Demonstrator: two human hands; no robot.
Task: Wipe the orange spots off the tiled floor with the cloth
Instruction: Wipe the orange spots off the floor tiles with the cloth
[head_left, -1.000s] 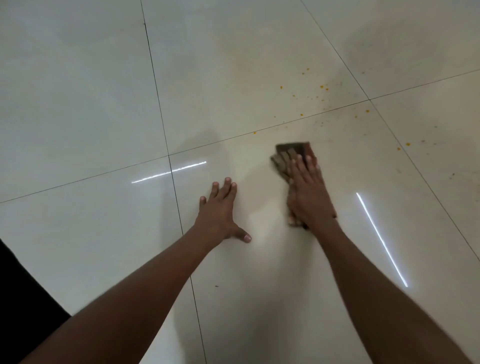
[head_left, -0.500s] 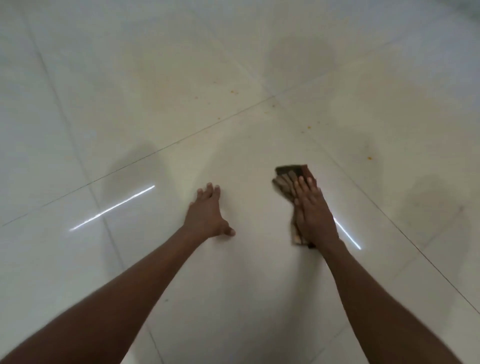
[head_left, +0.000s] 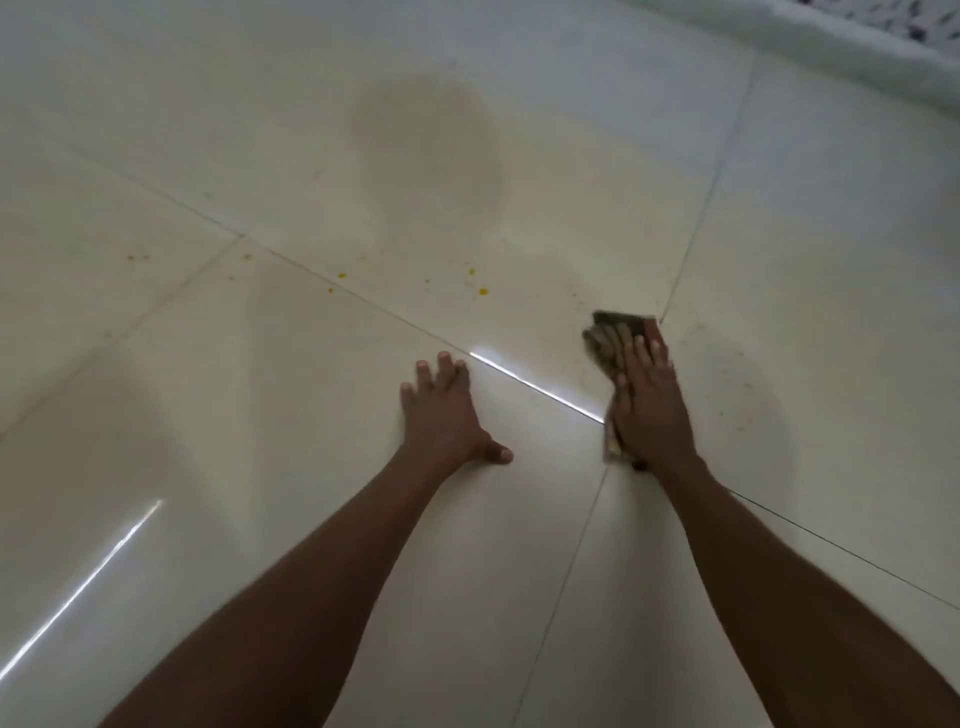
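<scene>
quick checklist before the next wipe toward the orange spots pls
1. Cloth under the right hand and flat on the floor: ok, palm presses it down.
2. Left hand braced on the floor, out of the wiping path: ok, it is beside the cloth and apart from it.
3. Orange spots left to wipe: not ok, several lie ahead and to the left of the cloth.
4. Path from cloth to spots free of things: ok.
5. Cloth face clean enough: cannot tell, its underside is hidden.
6. Faint specks right of the right hand: cannot tell if they are stains.
</scene>
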